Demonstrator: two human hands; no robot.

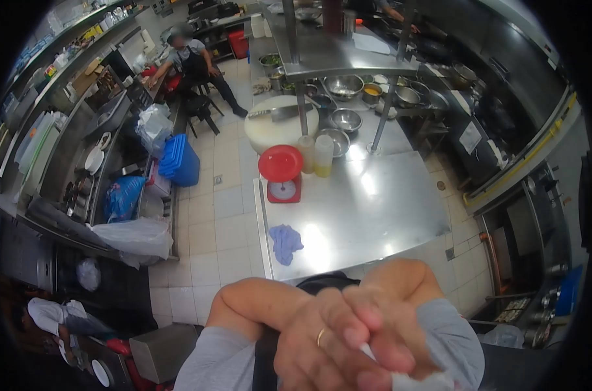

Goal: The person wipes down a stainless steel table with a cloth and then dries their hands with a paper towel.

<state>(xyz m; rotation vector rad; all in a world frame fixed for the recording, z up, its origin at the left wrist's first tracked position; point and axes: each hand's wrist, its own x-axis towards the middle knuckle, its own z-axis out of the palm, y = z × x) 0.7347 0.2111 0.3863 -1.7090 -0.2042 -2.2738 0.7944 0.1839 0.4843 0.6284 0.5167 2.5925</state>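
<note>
My left hand (305, 348), with a ring on one finger, is raised close to the camera. My right hand (400, 339) meets it there, and the fingers of both are bent together and overlap. A small white piece (367, 351) shows between the fingertips; its kind is not clear. More thin white material (429, 381) lies at the lower edge by my right hand. Below my arms, a crumpled purple-blue cloth (285, 244) lies on the steel table (374, 215). Beyond it stands a red weighing scale (283, 189) with a round red pan.
A round white chopping board (263, 137) carries a cleaver (289, 112). Two squeeze bottles (323, 156) and metal bowls (346, 119) stand near the shelf posts. A blue bin (180, 161) is at left. One person (195, 65) sits far back; another person (55, 319) is lower left.
</note>
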